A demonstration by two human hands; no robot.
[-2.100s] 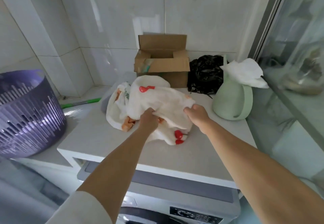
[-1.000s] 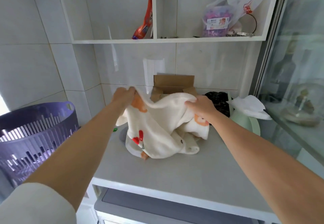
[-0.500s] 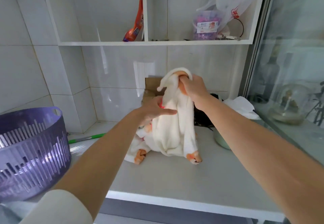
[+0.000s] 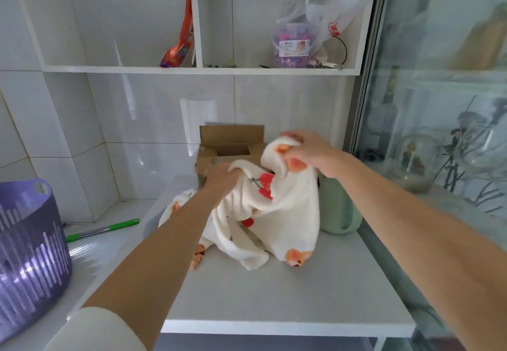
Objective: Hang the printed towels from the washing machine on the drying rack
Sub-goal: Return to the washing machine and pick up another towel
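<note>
head view: a purple basket (image 4: 30, 241) stands far left. the left hand (image 4: 222, 176) clutches a fold of the printed towel (image 4: 285, 213) and the right hand (image 4: 307, 150) pinches a raised corner, probably to find its edges for hanging. its lower part lies heaped on the pale worktop (image 4: 274, 295). a green jug (image 4: 340, 213) stands just beside it, near a glass door (image 4: 439, 103) in this white-tiled room.

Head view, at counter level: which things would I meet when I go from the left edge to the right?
purple basket → green handle → printed towels → pale green jug
</note>
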